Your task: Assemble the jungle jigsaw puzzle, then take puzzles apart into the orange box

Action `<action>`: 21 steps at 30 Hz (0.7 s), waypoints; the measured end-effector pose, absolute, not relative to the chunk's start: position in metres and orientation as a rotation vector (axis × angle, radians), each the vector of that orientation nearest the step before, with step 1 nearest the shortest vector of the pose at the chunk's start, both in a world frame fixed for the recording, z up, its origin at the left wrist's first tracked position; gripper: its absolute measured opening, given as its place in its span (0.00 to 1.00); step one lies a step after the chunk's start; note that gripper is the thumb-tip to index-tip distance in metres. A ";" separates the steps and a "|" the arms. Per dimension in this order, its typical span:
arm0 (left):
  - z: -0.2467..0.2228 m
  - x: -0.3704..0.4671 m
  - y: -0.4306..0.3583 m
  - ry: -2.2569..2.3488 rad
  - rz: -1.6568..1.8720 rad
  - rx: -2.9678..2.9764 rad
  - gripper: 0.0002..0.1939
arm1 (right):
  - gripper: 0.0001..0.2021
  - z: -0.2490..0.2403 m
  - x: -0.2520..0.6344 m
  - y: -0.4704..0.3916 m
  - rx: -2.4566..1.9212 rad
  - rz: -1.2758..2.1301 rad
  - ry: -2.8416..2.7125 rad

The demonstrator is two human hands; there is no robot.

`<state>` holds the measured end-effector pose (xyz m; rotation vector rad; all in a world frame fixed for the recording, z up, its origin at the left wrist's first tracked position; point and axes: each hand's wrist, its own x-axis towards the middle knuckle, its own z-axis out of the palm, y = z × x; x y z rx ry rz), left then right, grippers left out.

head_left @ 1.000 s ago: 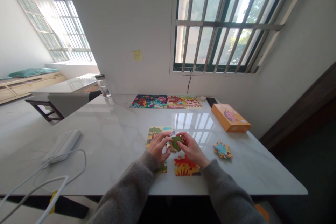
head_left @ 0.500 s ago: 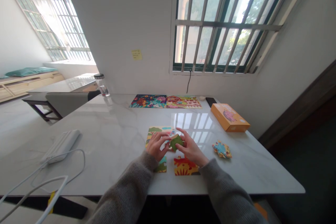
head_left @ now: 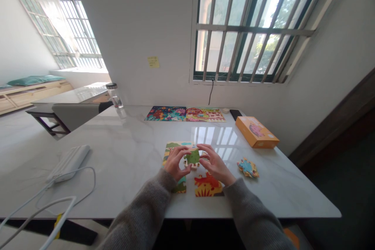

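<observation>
A green jigsaw piece (head_left: 192, 156) is held up between my two hands, over the puzzle in the middle of the table. Fingers of my left hand (head_left: 175, 163) grip its left side, while the thumb curves below. On its right edge are the fingertips of my right hand (head_left: 216, 167). Underneath lies a partly joined puzzle section with a tree (head_left: 170, 146), partly covered by my hands. Nearer me is a red and yellow section (head_left: 208, 186). A green and blue section (head_left: 181, 186) shows beside my left wrist.
Loose jigsaw pieces (head_left: 247, 167) lie heaped at the right, with an orange box (head_left: 256, 132) behind. Two picture sheets (head_left: 165, 113) lie along the wall near a black phone (head_left: 236, 114). A power strip (head_left: 70, 163) with cables is at left; a bottle (head_left: 115, 95) stands farther back.
The green piece has been turned and now faces me more squarely. My right thumb has come off its face, and my right fingers have shifted to its edge.
</observation>
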<state>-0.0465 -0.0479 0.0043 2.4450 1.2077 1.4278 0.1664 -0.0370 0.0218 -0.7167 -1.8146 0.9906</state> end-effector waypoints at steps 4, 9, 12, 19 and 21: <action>0.005 -0.047 -0.049 1.180 1.447 2.386 0.21 | 0.22 0.027 0.170 -0.039 -0.693 0.901 -1.987; -0.002 -0.046 -0.045 1.243 1.384 2.361 0.28 | 0.22 0.019 0.172 -0.034 -0.789 0.719 -2.051; -0.007 -0.048 -0.041 1.335 1.388 2.334 0.34 | 0.21 0.013 0.179 -0.024 -0.853 0.593 -2.054; -0.009 -0.052 -0.036 1.474 1.290 2.435 0.19 | 0.19 0.005 0.205 0.024 -1.080 0.348 -2.058; -0.009 -0.052 -0.036 1.448 1.218 2.500 0.15 | 0.17 0.001 0.208 0.038 -1.103 0.325 -2.093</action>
